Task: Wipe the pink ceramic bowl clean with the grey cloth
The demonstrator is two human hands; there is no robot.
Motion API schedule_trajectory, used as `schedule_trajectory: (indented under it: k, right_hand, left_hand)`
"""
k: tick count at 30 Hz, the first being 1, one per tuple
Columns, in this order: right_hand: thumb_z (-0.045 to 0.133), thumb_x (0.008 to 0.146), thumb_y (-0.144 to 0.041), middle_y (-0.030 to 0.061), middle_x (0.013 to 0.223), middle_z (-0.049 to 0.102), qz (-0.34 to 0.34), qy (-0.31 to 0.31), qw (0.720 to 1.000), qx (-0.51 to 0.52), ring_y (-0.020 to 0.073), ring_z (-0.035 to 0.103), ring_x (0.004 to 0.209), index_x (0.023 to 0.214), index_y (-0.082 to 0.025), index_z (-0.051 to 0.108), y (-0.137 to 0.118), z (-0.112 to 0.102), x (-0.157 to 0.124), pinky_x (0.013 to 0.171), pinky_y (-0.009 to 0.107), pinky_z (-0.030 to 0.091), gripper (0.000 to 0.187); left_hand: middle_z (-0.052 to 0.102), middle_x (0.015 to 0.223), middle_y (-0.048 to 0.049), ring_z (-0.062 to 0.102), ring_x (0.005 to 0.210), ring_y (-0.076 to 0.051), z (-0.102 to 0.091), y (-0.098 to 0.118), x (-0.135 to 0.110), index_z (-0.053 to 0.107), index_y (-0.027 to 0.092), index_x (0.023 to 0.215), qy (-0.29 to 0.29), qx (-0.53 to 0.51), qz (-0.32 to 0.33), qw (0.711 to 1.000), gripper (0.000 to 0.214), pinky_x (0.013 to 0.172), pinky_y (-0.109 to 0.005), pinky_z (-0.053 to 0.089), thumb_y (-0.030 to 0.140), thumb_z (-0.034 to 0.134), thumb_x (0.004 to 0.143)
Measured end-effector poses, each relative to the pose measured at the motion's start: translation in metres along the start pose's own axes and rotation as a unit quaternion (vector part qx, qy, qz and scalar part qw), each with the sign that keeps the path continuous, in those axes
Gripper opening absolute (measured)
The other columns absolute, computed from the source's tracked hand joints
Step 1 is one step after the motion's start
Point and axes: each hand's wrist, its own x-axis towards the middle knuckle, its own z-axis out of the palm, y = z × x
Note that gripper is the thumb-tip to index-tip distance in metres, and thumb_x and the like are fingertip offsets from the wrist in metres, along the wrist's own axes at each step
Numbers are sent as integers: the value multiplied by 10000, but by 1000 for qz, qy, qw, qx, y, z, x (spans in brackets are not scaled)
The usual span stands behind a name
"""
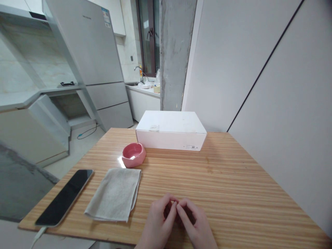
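Observation:
My left hand (161, 218) and my right hand (193, 221) meet over the front of the wooden table (233, 193). On each, thumb and index finger are pinched, and the fingertips of the two hands touch. Whatever may be between them is hidden or too small to make out. Left of my hands lies a folded grey cloth (114, 195). A pink faceted bowl (134, 155) stands just behind the cloth, with no contents visible in it. Further left, a black-screened phone (66, 197) lies flat near the table's edge.
A closed white box (171, 138) sits at the table's back edge, behind the bowl. A cable (38, 237) runs from the phone off the front left edge. The white wall panel (280, 114) borders the right side. A fridge (85, 52) stands beyond the table.

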Motion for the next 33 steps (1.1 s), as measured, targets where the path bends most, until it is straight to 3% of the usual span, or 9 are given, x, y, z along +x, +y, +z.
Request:
schedule_trajectory:
  k: [15,24,26,29,31,33]
  right_hand:
    - [445,910,-505,30,764,647,9,-3,1000,-23,194,613,733,775,-217,588,2,0,-1,699,266,464,349]
    - [478,912,-452,29,741,644,7,-8,1000,-15,187,610,718,769,-209,609,3,-2,-1,684,263,459,311]
    - [481,910,-460,27,706,627,17,-10,1000,3,177,592,666,845,-207,635,5,-1,-1,629,259,457,304]
    - [481,903,-489,19,668,600,39,-13,998,48,160,559,591,1002,-199,632,9,1,-1,553,252,440,342]
    - [491,894,-507,24,672,601,48,-14,997,61,157,553,584,1020,-194,633,12,1,-1,540,250,435,366]
    - [503,883,-519,28,670,603,48,-12,997,57,154,549,579,997,-191,645,12,2,-1,536,249,433,374]
  left_hand:
    - [658,742,-5,585,675,-131,-2,0,1,653,196,899,-4,-1,5,1000,249,620,-216,381,309,435,938]
    - [666,763,-24,614,699,-155,-1,1,-4,635,196,906,-1,66,11,998,216,649,-246,436,258,429,927]
    - [660,814,-31,621,753,-172,-17,5,-2,634,208,927,28,125,19,992,176,690,-272,464,258,467,906]
    - [622,1068,-63,588,1019,-217,-66,6,19,605,231,1079,137,205,86,965,237,892,-353,462,306,559,859]
    - [535,1255,-80,503,1193,-248,-106,-2,44,520,237,1245,219,245,111,938,482,1034,-409,382,357,642,795]
    - [450,1350,-130,424,1281,-307,-140,-17,71,422,187,1348,272,266,70,922,788,1075,-457,339,451,736,675]
